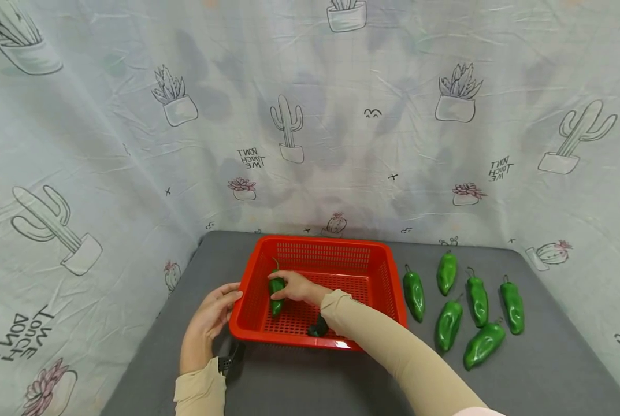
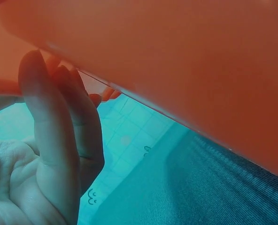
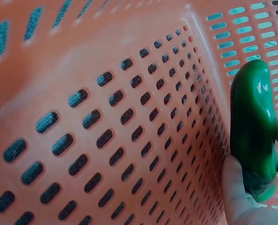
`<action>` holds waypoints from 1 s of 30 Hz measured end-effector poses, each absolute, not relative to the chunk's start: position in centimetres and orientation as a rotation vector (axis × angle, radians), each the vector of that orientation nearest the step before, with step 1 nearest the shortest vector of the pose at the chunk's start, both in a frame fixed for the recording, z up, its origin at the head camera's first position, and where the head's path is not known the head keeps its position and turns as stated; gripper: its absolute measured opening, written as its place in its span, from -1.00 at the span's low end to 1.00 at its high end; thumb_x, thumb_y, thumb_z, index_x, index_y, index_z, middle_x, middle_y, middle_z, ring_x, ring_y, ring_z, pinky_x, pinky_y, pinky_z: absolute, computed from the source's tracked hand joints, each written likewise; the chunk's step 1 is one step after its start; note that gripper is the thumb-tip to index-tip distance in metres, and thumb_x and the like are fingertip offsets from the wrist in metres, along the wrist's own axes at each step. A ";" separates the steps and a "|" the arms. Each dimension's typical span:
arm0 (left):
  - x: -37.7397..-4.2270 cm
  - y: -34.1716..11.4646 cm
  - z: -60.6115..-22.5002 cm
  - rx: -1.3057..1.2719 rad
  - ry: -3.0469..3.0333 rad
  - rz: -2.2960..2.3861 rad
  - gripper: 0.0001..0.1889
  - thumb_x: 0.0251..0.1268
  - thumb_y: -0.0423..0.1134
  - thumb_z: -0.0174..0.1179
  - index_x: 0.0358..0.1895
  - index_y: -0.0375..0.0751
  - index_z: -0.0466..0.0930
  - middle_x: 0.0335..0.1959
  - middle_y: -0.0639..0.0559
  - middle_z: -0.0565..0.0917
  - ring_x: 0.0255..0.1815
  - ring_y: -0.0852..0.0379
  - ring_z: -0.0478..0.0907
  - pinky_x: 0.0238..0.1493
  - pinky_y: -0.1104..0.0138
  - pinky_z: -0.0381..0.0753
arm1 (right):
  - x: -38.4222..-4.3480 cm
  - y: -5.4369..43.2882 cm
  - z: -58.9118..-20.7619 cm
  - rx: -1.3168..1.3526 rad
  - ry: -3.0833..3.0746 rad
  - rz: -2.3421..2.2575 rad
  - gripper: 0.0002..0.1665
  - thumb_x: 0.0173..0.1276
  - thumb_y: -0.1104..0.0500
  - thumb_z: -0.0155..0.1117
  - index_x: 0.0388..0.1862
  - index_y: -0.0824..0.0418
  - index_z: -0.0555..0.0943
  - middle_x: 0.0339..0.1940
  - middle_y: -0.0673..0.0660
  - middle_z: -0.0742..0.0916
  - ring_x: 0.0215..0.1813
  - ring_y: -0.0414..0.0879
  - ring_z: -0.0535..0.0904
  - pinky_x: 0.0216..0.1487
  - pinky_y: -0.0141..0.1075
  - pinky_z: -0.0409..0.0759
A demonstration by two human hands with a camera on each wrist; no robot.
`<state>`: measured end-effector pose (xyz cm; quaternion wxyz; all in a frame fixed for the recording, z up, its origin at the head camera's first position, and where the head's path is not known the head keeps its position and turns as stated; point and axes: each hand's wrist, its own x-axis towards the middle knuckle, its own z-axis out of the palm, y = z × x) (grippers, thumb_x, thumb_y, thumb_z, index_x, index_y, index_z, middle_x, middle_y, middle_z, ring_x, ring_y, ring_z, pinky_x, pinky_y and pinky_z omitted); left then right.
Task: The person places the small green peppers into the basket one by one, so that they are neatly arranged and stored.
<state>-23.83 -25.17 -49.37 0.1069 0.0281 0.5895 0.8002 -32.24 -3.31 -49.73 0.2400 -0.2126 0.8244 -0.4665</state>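
A red plastic basket (image 1: pixel 315 341) with slotted walls and floor stands on the grey table. My left hand (image 1: pixel 213 309) grips its left rim; the left wrist view has the fingers (image 2: pixel 50 108) bent up against the red rim. Inside the basket, toward its left side, my right hand (image 1: pixel 295 287) pinches a glossy green pepper (image 1: pixel 277 305) between thumb and fingers. In the right wrist view the pepper (image 3: pixel 254 122) hangs over the perforated floor near a slotted wall. Part of the basket is hidden behind the right forearm.
Several green peppers (image 1: pixel 478 301) lie spread on the grey table (image 1: pixel 535 370) to the right of the basket. Dark devices are strapped at both wrists, the right one (image 1: pixel 318 327) overlapping the basket's front. A patterned cloth (image 1: pixel 372 173) hangs behind and along both sides.
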 end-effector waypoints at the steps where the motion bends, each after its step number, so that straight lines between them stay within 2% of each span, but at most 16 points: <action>1: -23.8 -25.2 -49.4 0.084 1.733 2.358 -0.79 0.40 -0.45 -0.06 0.04 -0.31 0.38 -0.27 0.07 0.70 -0.31 0.21 0.66 -0.34 0.38 0.66 | -32.2 -3.4 -49.8 -0.598 2.269 -1.259 -0.33 0.20 0.29 0.36 0.31 0.15 0.41 0.15 0.21 0.54 -0.03 -0.06 0.52 -0.14 -0.30 0.55; 9: -23.7 -25.1 -49.3 0.068 1.764 2.347 -0.79 0.40 -0.44 -0.04 0.04 -0.31 0.38 -0.28 0.08 0.70 -0.32 0.22 0.66 -0.37 0.42 0.65 | -32.2 -3.7 -49.9 -0.622 2.284 -1.191 -0.29 0.17 0.25 0.40 0.32 0.12 0.39 0.28 0.19 0.46 0.11 -0.01 0.49 0.07 -0.18 0.52; 13: -23.8 -25.0 -49.3 0.059 1.787 2.341 -0.79 0.39 -0.43 -0.03 0.04 -0.30 0.38 -0.29 0.09 0.70 -0.34 0.23 0.66 -0.39 0.43 0.64 | -32.2 -3.8 -49.7 -0.603 2.274 -1.177 -0.25 0.16 0.26 0.41 0.34 0.09 0.37 0.32 0.16 0.43 0.20 -0.02 0.45 0.17 -0.17 0.47; 21: -23.8 -25.0 -49.4 0.043 1.800 2.341 -0.78 0.39 -0.43 -0.02 0.05 -0.31 0.38 -0.28 0.09 0.69 -0.34 0.23 0.65 -0.44 0.45 0.62 | -32.1 -3.7 -49.6 -0.558 2.229 -1.230 -0.26 0.15 0.28 0.41 0.33 0.08 0.39 0.36 0.17 0.38 0.16 -0.01 0.45 0.14 -0.16 0.50; 30: -23.9 -24.9 -49.4 0.035 1.809 2.344 -0.80 0.38 -0.45 -0.02 0.01 -0.28 0.40 -0.30 0.10 0.70 -0.35 0.23 0.65 -0.44 0.44 0.61 | -32.4 -3.5 -49.0 -0.510 2.227 -1.280 -0.19 0.13 0.31 0.41 0.37 0.05 0.34 0.29 0.26 0.43 0.14 0.05 0.48 0.11 -0.14 0.50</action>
